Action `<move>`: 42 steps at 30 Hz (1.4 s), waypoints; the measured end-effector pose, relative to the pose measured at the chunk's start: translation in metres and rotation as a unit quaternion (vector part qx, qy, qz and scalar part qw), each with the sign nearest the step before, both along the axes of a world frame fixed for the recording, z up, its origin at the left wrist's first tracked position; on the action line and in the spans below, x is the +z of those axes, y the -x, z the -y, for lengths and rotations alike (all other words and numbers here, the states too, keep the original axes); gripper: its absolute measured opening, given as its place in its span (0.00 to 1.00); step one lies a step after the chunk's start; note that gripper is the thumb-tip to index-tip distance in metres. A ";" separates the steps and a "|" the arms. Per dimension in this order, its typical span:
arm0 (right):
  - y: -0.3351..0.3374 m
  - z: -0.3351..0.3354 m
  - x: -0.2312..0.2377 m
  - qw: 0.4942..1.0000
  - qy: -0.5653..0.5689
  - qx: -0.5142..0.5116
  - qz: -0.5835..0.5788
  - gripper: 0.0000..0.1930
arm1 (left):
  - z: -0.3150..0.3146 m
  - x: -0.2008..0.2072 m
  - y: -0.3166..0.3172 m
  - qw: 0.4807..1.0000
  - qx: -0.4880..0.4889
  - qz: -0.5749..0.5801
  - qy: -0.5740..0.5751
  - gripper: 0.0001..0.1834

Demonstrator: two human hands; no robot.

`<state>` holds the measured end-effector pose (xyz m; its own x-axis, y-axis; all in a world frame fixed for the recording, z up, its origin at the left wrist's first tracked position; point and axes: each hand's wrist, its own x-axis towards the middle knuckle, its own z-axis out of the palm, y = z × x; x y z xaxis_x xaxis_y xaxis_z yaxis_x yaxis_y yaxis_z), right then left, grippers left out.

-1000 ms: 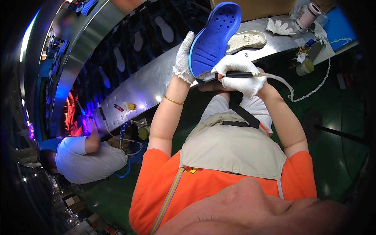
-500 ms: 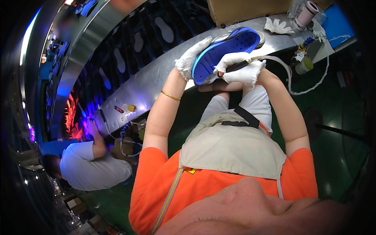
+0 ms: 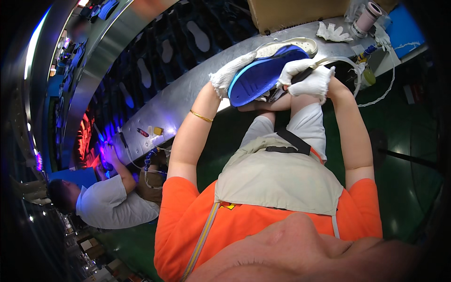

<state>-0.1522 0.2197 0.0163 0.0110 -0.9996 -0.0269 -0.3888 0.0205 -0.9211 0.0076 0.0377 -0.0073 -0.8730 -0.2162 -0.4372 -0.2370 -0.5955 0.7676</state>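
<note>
My left hand point(image 3: 235, 70), in a white knit glove, grips a blue shoe sole point(image 3: 256, 77) by its far left edge. A light blue band runs along the sole's rim, and its toe end points to the upper right. In my gloved right hand point(image 3: 307, 80) is a dark-handled tool point(image 3: 301, 75) joined to a pale hose point(image 3: 345, 58). The tool's tip sits low beside the sole's near right edge; whether they touch I cannot tell. Partly hidden behind the sole, a cream shoe point(image 3: 303, 44) shows its rounded end over the metal bench.
The metal bench point(image 3: 159, 105) curves across, with a conveyor carrying pale soles point(image 3: 198, 36) beyond it. A cardboard box point(image 3: 296, 14), loose white glove point(image 3: 333, 32) and pink cylinder point(image 3: 366, 19) stand at the back right. A co-worker point(image 3: 112, 202) sits at left.
My right hand and the tool have moved right, off the sole's inner face. The sole has tilted, and more of the cream shoe shows behind it. The co-worker has shifted.
</note>
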 end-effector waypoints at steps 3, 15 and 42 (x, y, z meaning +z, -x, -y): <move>-0.013 0.000 -0.002 0.984 0.023 -0.031 0.173 0.09 | 0.009 -0.021 -0.006 0.988 -0.008 -0.072 -0.135 0.27; -0.064 0.009 -0.037 0.926 0.077 -0.099 0.356 0.07 | -0.016 -0.062 -0.002 0.955 0.157 -0.208 0.139 0.34; -0.018 0.050 -0.024 0.842 0.296 -0.344 0.293 0.07 | -0.053 -0.034 -0.019 0.948 0.109 -0.250 -0.164 0.41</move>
<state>-0.1339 0.1699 -0.0075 -0.7382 -0.6107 0.2865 0.0515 -0.4745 -0.8788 0.0268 0.0908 -0.0413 -0.9391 -0.3391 -0.0558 0.2635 -0.8148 0.5164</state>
